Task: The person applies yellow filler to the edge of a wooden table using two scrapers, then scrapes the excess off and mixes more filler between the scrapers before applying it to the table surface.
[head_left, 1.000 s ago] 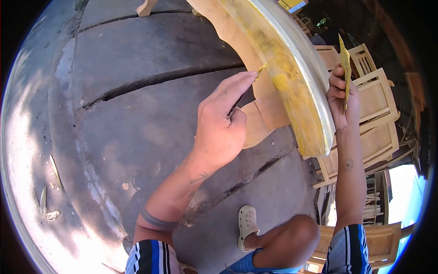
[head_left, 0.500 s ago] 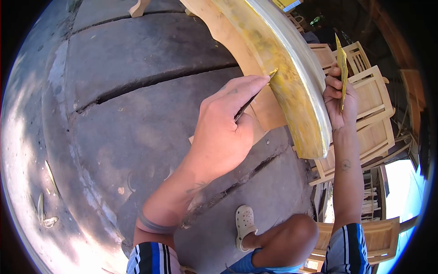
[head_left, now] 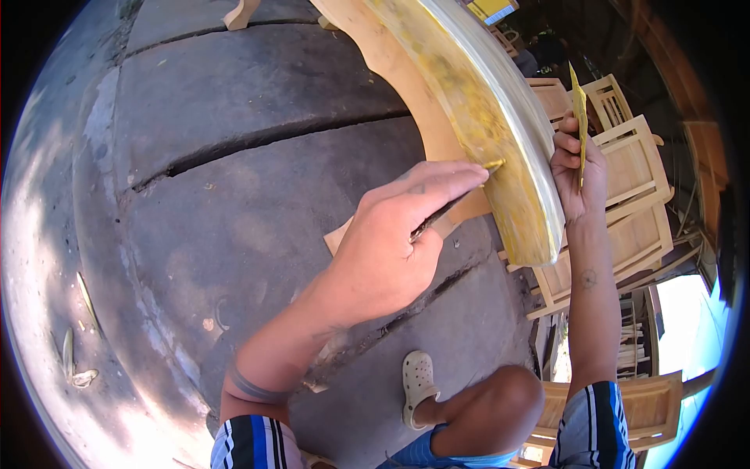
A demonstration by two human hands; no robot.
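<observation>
My left hand (head_left: 391, 242) is closed around a thin, dark putty knife (head_left: 445, 211), seen nearly edge-on. Yellow paste coats its tip, which touches the yellow-smeared face of a curved wooden furniture piece (head_left: 519, 211). In my right hand (head_left: 580, 172), just right of that piece, a flat thin plate (head_left: 579, 117) smeared with yellow paste stands upright, gripped by curled fingers. A pale, whitish band runs along the piece's right side. Bare wood with a wavy edge shows on its left side.
Several unfinished wooden panels (head_left: 629, 164) lean at the right. Below the work is a concrete floor (head_left: 258, 211) with wide cracks. My bent knee (head_left: 508, 399) and a cream clog (head_left: 419, 383) are at the bottom. A yellow box (head_left: 492, 8) shows at the top.
My left hand has moved down and to the right with the putty knife, along the yellow-smeared face. My right hand and the plate have shifted slightly left.
</observation>
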